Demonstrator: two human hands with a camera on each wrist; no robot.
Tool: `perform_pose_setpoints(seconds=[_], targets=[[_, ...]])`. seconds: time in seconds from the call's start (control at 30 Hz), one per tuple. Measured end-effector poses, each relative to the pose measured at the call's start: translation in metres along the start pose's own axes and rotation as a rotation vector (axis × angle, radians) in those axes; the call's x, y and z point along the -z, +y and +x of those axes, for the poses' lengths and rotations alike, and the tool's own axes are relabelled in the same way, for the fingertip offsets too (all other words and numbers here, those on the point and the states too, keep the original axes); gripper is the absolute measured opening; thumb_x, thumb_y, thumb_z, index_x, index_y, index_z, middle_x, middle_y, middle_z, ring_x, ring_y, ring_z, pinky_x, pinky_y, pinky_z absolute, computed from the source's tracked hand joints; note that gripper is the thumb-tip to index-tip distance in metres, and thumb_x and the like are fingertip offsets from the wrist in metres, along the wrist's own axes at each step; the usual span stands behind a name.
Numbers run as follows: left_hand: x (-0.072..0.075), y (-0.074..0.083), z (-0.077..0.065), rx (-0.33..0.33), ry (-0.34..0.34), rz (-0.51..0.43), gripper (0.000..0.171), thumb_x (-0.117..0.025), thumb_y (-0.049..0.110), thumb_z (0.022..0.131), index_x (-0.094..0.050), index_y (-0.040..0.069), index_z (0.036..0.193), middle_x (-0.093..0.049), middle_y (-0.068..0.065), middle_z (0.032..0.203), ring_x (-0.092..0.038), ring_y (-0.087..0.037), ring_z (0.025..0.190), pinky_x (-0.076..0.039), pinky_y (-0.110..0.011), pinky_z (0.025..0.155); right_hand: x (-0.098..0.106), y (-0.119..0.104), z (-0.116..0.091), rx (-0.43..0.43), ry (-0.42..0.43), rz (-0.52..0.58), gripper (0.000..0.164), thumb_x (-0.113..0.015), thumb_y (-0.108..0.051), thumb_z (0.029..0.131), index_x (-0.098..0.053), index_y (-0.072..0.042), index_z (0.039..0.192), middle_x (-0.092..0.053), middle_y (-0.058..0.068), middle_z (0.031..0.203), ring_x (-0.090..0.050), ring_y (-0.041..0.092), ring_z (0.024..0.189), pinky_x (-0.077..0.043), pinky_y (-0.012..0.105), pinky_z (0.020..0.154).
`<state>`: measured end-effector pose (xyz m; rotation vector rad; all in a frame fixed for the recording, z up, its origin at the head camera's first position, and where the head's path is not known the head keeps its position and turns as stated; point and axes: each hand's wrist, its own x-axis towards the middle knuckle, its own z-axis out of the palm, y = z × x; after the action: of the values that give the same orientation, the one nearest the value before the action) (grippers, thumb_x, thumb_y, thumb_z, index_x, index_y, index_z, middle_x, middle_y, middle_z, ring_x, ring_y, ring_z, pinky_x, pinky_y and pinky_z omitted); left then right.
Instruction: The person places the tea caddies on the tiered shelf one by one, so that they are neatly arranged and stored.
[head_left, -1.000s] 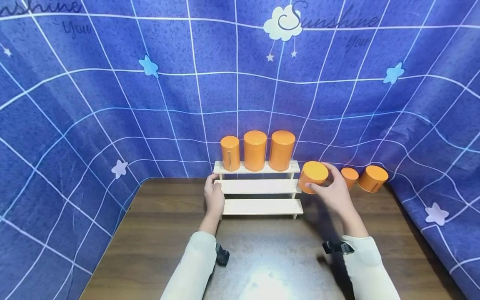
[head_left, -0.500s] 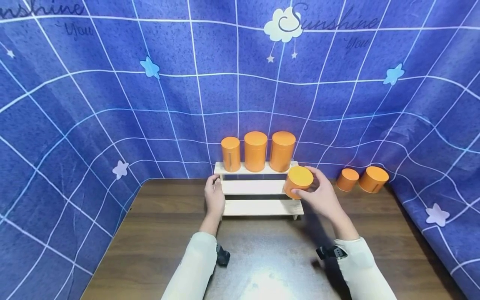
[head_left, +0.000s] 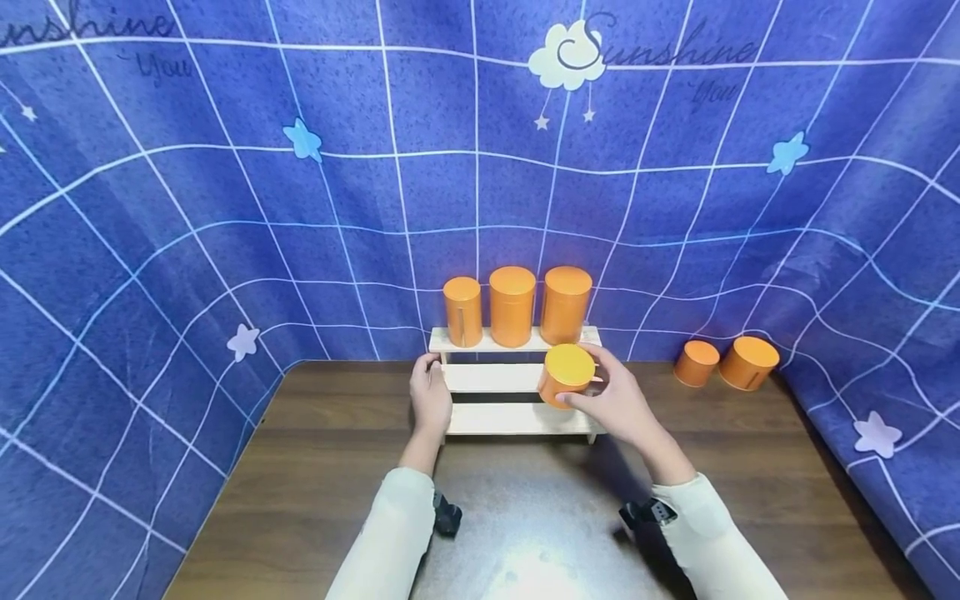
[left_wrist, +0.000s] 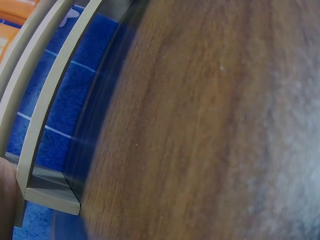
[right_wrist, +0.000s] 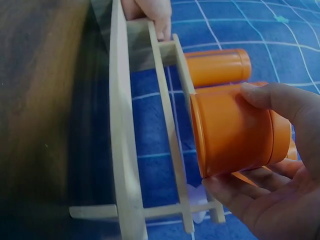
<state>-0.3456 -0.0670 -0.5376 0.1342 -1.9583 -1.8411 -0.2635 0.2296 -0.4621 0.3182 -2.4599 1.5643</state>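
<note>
A pale wooden three-step rack [head_left: 495,418] stands on the table. My left hand [head_left: 431,398] grips its left end, thumb at the middle step; only a sliver of that hand shows in the left wrist view. Between thumb and fingers my right hand [head_left: 622,404] holds a short orange canister [head_left: 567,375], lid up, in front of the middle step toward its right part. In the right wrist view the same canister [right_wrist: 235,132] has the thumb on one side and fingers beneath. Along the top step stand a slim canister [head_left: 463,312] and two wider, tall ones [head_left: 512,308].
Two more orange canisters, a small one [head_left: 696,363] and a wider one [head_left: 750,363], stand at the table's back right. Blue patterned cloth [head_left: 337,208] hangs behind and at both sides. The brown wooden table [head_left: 315,467] extends in front of the rack.
My right hand has carried the short canister leftward, from beside the rack's right end to in front of its middle step. The left hand has stayed on the rack.
</note>
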Motion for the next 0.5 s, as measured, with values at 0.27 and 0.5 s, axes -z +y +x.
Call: perform_pose_setpoints(seconds=[0.27, 0.5], targets=[[0.0, 0.002, 0.001, 0.006, 0.009, -0.037, 0.025, -0.048, 0.002, 0.107, -0.063, -0.007, 0.125, -0.067, -0.029, 0.127, -0.063, -0.039, 0.127, -0.049, -0.053, 0.113, -0.022, -0.001, 0.005, 0.011, -0.025, 0.037, 0.085, -0.094, -0.012, 0.077, -0.052, -0.014, 0.151, -0.065, 0.014, 0.139, -0.066, 0.035, 0.125, -0.062, 0.048, 0.097], [-0.001, 0.003, 0.0, 0.006, 0.012, -0.084, 0.026, -0.052, 0.003, 0.107, -0.062, -0.009, 0.128, -0.066, -0.03, 0.132, -0.061, -0.04, 0.135, -0.047, -0.052, 0.118, -0.038, -0.001, 0.005, 0.012, -0.057, 0.055, 0.085, -0.094, -0.014, 0.077, -0.052, -0.018, 0.15, -0.065, 0.014, 0.138, -0.067, 0.034, 0.124, -0.061, 0.05, 0.1]])
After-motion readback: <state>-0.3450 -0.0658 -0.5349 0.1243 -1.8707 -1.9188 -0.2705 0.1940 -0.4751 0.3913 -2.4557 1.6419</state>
